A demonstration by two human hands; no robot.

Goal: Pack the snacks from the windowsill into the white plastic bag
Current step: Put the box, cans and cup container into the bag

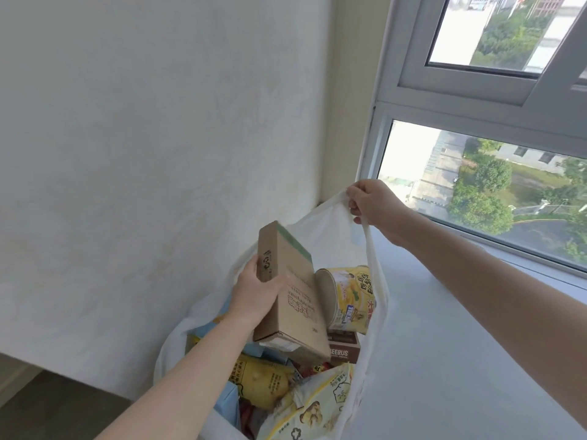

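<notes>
By the window, on the white windowsill point(444, 328), the right hand point(374, 203) pinches the white plastic bag point(374, 281) open by its handle; the left hand point(257, 292) grips a cardboard box point(292, 290), long axis tilted down into the mouth.

To my left stands a pale plaster wall point(152, 138), faintly stained. Ahead on my right is a white-framed window point(470, 100); through its glass I see trees point(479, 211) and a road point(540, 231) far below. Dark floor point(47, 404) shows at lower left.
</notes>
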